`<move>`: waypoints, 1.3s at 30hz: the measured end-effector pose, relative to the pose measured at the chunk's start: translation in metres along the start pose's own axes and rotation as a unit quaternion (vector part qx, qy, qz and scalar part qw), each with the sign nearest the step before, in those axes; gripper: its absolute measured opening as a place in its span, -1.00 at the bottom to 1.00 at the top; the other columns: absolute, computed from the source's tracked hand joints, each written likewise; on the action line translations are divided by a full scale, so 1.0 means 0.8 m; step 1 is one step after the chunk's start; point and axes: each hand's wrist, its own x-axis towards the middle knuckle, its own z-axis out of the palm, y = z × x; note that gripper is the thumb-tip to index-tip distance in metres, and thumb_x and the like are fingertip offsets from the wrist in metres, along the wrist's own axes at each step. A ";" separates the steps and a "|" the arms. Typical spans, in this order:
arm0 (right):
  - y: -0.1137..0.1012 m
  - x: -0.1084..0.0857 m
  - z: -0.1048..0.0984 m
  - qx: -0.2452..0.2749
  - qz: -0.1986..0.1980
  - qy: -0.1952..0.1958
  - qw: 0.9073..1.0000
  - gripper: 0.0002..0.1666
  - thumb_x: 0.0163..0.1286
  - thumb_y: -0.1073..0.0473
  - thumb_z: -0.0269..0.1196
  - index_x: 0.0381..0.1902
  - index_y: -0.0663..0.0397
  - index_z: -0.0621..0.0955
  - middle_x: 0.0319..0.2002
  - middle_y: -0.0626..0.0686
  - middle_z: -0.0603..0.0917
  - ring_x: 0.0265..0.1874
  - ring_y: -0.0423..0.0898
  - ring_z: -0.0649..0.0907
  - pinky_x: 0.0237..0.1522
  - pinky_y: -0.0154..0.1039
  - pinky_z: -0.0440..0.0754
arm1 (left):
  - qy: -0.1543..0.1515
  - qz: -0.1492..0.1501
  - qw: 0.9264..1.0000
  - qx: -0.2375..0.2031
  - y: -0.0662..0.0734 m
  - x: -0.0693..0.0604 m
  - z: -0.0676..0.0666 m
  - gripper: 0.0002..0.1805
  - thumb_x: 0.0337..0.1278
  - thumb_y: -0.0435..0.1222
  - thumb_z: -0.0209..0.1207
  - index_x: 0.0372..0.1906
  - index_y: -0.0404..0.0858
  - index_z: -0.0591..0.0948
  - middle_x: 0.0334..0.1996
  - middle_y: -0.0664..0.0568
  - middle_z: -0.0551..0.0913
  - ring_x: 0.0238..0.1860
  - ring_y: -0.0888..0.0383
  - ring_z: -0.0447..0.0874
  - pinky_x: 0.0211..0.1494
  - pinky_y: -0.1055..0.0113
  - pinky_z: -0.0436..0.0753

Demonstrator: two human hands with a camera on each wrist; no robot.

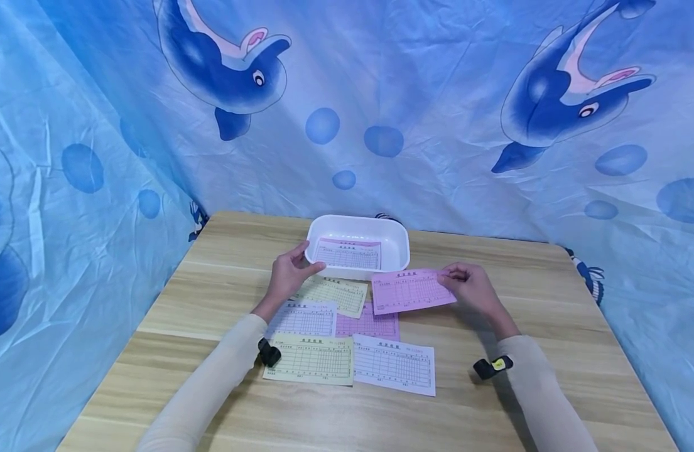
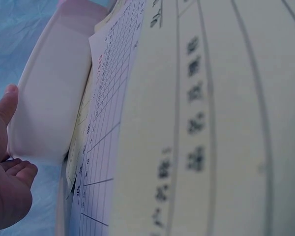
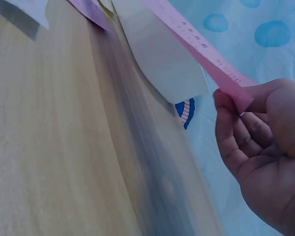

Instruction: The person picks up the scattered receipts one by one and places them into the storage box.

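My left hand (image 1: 289,271) grips the left end of a white plastic tray (image 1: 399,248), thumb at the near rim and fingers at the side. Inside the tray lie a white printed form slip (image 1: 347,256) and a pink one, mostly covered. Between thumb and fingertips, my right hand (image 1: 472,285) pinches the right edge of a pink form slip (image 1: 409,292), raised in front of the tray's near right corner. The right wrist view shows this pink slip (image 3: 206,51) tilted above the table. The left wrist view shows the tray's outer wall (image 2: 54,83) by the thumb.
Several slips overlap on the wooden table (image 1: 211,282) in front of the tray: a yellow one (image 1: 341,296), a white one (image 1: 307,320), a pink one (image 1: 369,325), then a nearer yellow one (image 1: 313,361) and white one (image 1: 397,367). A blue dolphin-print cloth (image 1: 437,176) hangs behind.
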 end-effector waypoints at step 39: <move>-0.085 0.087 0.028 0.116 0.006 0.064 0.991 -0.63 0.35 0.14 0.44 -0.02 0.31 0.72 -0.18 0.22 0.78 -0.36 -0.24 0.73 -0.28 -0.41 0.76 | -0.006 -0.013 1.000 0.009 0.042 -0.016 -0.002 -0.14 0.17 -0.32 0.45 0.49 -0.45 0.29 0.44 -0.30 0.38 0.39 -0.19 0.46 0.28 0.25 0.61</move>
